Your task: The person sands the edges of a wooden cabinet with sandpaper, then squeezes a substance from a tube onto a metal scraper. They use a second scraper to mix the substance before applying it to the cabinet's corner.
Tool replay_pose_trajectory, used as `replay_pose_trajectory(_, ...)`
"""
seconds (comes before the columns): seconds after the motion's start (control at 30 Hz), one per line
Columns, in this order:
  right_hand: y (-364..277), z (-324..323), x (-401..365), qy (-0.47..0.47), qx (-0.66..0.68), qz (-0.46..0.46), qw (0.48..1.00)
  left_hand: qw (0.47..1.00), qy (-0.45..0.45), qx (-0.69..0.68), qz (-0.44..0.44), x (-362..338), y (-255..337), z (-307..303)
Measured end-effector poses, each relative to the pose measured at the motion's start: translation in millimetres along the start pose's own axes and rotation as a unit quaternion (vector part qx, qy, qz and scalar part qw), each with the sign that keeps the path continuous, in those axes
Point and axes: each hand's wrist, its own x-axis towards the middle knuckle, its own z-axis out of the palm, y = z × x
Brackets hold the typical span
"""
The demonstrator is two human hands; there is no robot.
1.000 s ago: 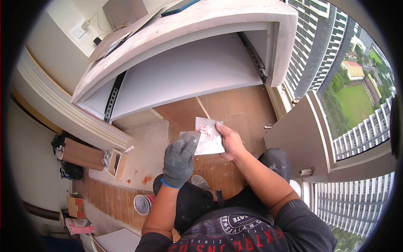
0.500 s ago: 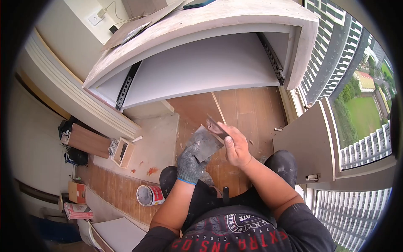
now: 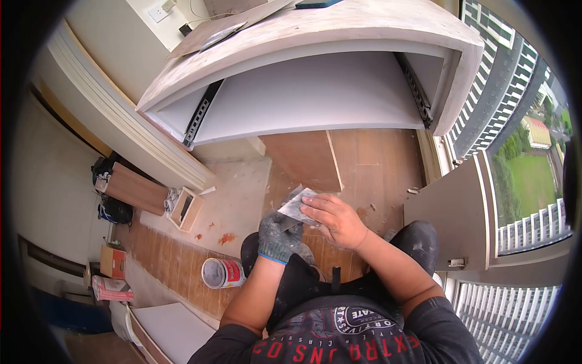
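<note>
My left hand (image 3: 279, 236), in a grey knit glove with a blue cuff edge, is closed on a dark grey sheet (image 3: 290, 224) that looks like sandpaper. A paler, dusty piece of sandpaper (image 3: 293, 208) lies over it, its left corner free. My bare right hand (image 3: 341, 222) presses this pale piece with fingers stretched across its face; the thumb is mostly hidden. Both hands meet above the floor between my knees. How the two pieces join underneath cannot be seen.
Ahead stands a whitish cabinet (image 3: 309, 36) with an open drawer bay and metal slides (image 3: 202, 113). A paint can (image 3: 223, 273) stands by my left knee. A wooden panel (image 3: 303, 159) lies beneath the cabinet. Right are an open cabinet door (image 3: 448, 209) and windows; left, a small wooden box (image 3: 187, 209).
My right hand has turned from holding its piece edge-on to laying it flat over the grey sheet. Both hands are now closer together, and the view has shifted slightly.
</note>
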Motion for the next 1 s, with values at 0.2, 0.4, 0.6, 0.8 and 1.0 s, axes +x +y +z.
replay_pose_trajectory(0.2, 9, -11, -11, -0.005, -0.035, 0.031, 0.999, 0.982, 0.045, -0.179, -0.052, -12, 18, 45)
replay_pose_trajectory(0.4, 18, -66, -39, -0.073, -0.069, 0.169, 0.981, 0.954, -0.163, -0.248, -0.047, 5, 44, 36)
replay_pose_trajectory(0.6, -21, -149, -25, -0.021, -0.086, 0.105, 0.991, 0.977, -0.157, -0.103, -0.106, 14, 26, 88)
replay_pose_trajectory(0.8, -49, -188, -24, -0.125, -0.117, 0.058, 0.984, 0.974, -0.103, -0.02, -0.201, 33, -5, 104)
replay_pose_trajectory(1.0, -47, -202, -30, -0.152, -0.154, 0.034, 0.976, 0.94, -0.197, 0.268, -0.077, 45, -24, 95)
